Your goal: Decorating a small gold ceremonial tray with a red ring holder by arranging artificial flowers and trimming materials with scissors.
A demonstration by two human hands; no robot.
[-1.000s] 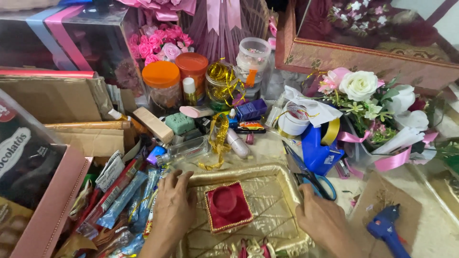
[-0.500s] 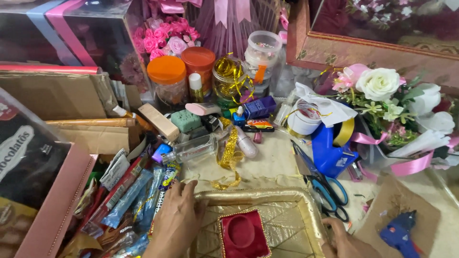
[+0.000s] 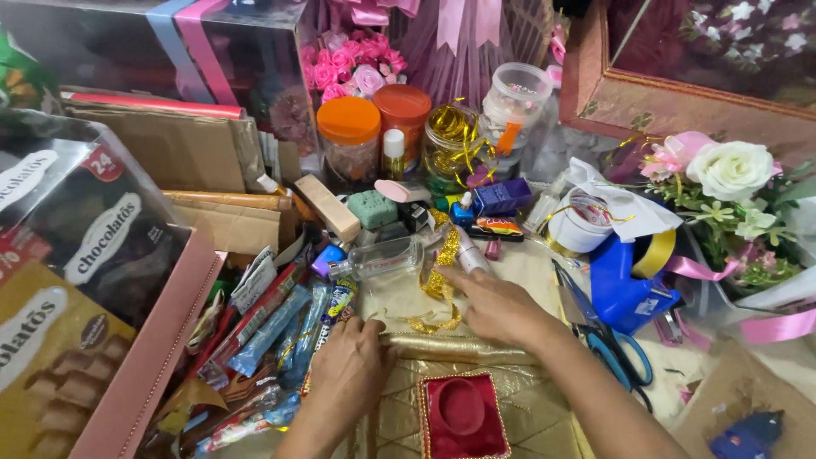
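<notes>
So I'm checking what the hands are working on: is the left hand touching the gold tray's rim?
Touching. In the head view the left hand rests with its fingers on the near-left rim of the gold tray, no gap visible.

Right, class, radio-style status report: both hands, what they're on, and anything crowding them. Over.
Left hand flat on gold tray rim. Right hand reaching gold ribbon, holding nothing. Clear bottle, snack packets, scissors crowd close.

Glossy gold satin-like cloth tray (image 3: 476, 353) w/ red velvety matt ring box (image 3: 461, 415), shiny metallic gold ribbon (image 3: 442, 280), clear glass bottle (image 3: 382, 259)
</notes>
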